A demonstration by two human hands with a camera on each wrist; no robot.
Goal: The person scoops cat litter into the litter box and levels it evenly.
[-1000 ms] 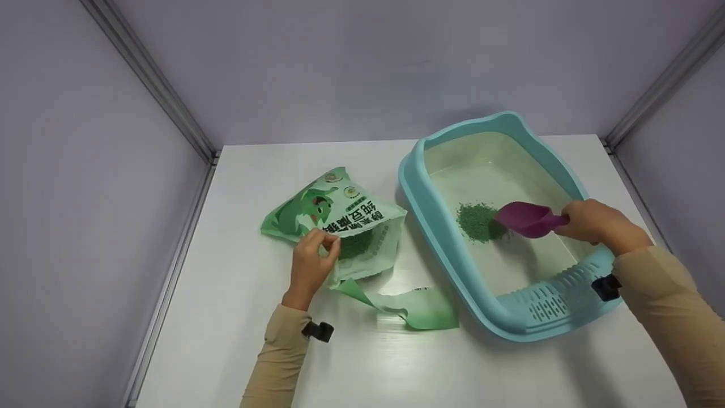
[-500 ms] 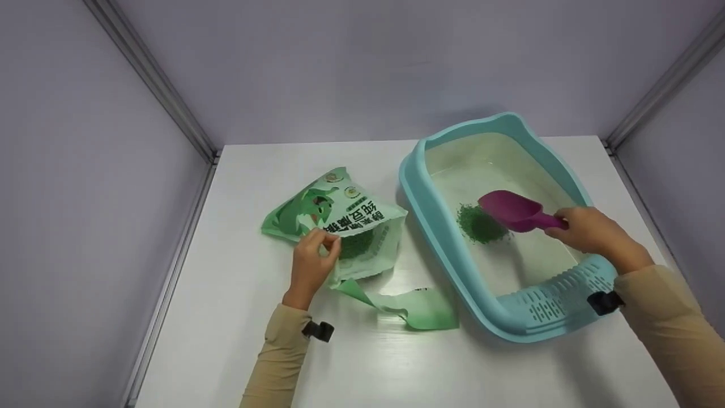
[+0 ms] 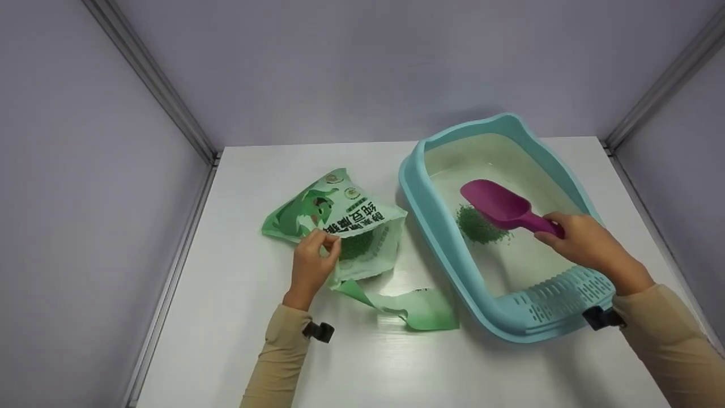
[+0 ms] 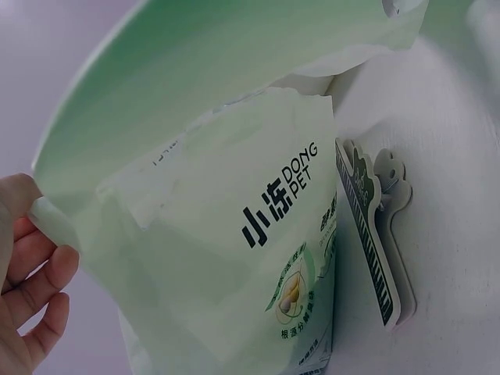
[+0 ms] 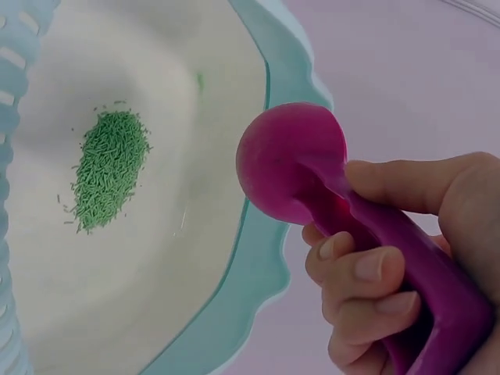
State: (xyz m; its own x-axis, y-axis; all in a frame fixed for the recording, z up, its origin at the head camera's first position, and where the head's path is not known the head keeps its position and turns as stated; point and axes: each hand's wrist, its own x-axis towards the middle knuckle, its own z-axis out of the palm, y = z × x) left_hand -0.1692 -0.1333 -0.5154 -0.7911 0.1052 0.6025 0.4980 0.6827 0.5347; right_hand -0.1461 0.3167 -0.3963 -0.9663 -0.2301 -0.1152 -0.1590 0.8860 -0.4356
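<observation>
In the head view my left hand (image 3: 313,262) pinches the edge of a torn-open green cat litter bag (image 3: 345,207) between thumb and fingers. Green pellets (image 3: 355,245) show inside its mouth. My right hand (image 3: 589,241) grips the handle of a magenta scoop (image 3: 497,203), held above a light blue litter box (image 3: 450,258). No pellets show in the scoop's bowl. Beneath the scoop, a small heap of green cat litter (image 3: 478,225) lies on the box's pale floor. The right wrist view shows fingers curled round the scoop handle (image 5: 426,273).
A torn green strip of the bag (image 3: 422,309) lies on the white table (image 3: 362,362) between bag and box. A spring clip (image 4: 383,223) lies beside the bag in the left wrist view. Grey walls (image 3: 362,68) close in the back and sides.
My right hand has moved the scoop left and toward the back, from beside the heap to above it, and the scoop has tilted. My left hand and the bag stay put.
</observation>
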